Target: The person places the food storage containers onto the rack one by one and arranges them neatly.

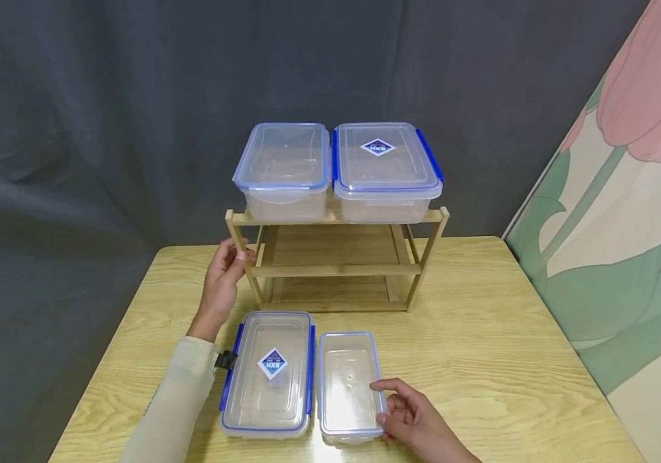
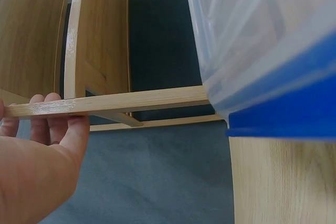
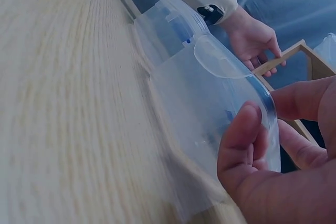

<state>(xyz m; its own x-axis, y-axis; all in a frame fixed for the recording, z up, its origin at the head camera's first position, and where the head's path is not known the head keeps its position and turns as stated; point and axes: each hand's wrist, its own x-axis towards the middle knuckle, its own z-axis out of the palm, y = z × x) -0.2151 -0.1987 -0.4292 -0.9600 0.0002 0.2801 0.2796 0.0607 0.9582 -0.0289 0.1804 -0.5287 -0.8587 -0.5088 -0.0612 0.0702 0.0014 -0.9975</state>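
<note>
The left hand (image 1: 222, 283) grips the left front post of a wooden two-level rack (image 1: 336, 270); in the left wrist view its thumb and fingers (image 2: 52, 124) lie around the wooden bar (image 2: 131, 99). At the right edge of a small clear box (image 1: 346, 386) with a light blue rim, the right hand (image 1: 417, 418) has its thumb and index finger on the lid's side. The right wrist view shows these curled fingers at the box (image 3: 194, 103). Beside it on the left lies a larger flat box (image 1: 267, 399) with dark blue clips.
Two lidded clear boxes stand side by side on the rack's top, the left one (image 1: 287, 161) with a light blue rim, the right one (image 1: 388, 170) with dark blue clips. A dark curtain (image 1: 134, 116) hangs behind the wooden table (image 1: 498, 334); a floral panel (image 1: 625, 225) is at right.
</note>
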